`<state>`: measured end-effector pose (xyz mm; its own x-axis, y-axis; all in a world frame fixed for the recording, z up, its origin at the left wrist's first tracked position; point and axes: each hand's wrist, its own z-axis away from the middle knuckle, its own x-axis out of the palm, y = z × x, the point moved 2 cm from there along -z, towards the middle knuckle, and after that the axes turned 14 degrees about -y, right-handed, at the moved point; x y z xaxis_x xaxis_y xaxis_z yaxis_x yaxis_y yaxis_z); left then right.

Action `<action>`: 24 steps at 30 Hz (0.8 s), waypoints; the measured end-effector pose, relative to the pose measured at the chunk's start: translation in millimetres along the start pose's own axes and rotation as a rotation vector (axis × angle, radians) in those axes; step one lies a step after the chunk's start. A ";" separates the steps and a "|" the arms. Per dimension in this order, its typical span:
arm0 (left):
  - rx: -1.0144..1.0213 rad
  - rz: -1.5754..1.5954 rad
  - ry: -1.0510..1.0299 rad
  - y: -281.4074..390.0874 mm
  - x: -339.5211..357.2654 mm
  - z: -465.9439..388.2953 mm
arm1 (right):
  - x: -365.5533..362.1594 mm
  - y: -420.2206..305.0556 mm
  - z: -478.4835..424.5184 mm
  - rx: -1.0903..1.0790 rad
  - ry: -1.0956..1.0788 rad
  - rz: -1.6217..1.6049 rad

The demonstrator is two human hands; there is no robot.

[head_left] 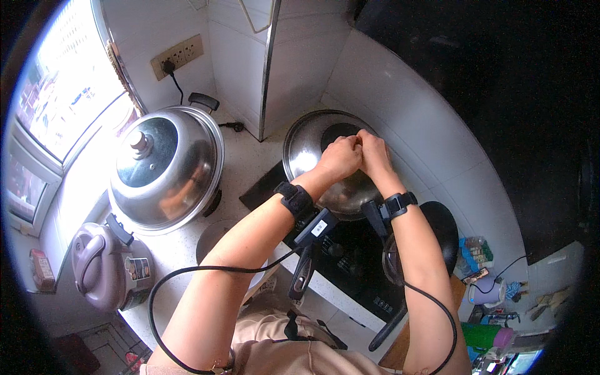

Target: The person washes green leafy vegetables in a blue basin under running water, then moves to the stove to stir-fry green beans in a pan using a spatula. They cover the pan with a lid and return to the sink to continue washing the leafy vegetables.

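My left hand (341, 158) and my right hand (375, 151) meet over the domed steel lid (304, 149) of a pan on the cooktop. Their fingers are curled and the fingertips touch or nearly touch near the lid's dark glass centre (335, 132). Whatever lies between the fingers, and the lid's knob, is hidden behind the hands. The lid sits flat on the black glass cooktop (347, 272). Each wrist wears a black strap with a small device and a cable.
A large steel pot with a domed lid (194, 154) stands at left, near a mauve pressure cooker (101, 267). A black frying pan (443, 225) lies under my right forearm, its handle (386, 330) towards me. A black-handled utensil (302, 274) hangs by my left wrist. A tiled wall corner (265, 93) juts out behind.
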<state>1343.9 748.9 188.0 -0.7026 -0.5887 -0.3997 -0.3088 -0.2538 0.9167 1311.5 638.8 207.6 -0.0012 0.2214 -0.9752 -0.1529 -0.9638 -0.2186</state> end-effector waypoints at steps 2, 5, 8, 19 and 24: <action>-0.002 -0.015 0.012 0.4 2.2 2.0 | 0.1 1.4 0.5 0.000 -0.003 -0.001; 0.031 -0.002 0.012 -1.6 3.7 -0.6 | -0.1 6.3 -1.6 -0.065 0.017 -0.016; 0.057 0.071 -0.011 -8.4 6.2 -2.4 | -9.6 -6.7 8.8 0.020 -0.016 -0.006; 0.206 0.141 -0.157 -2.5 -11.0 71.1 | -4.8 -37.0 101.7 -0.050 0.011 -0.245; 0.218 0.270 -0.301 20.8 5.8 132.5 | 0.5 -57.7 163.8 -0.186 0.122 -0.300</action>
<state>1248.4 841.8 204.3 -0.9215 -0.3542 -0.1594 -0.1941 0.0645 0.9789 1158.4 718.9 225.4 0.1355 0.4899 -0.8612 0.0539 -0.8716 -0.4873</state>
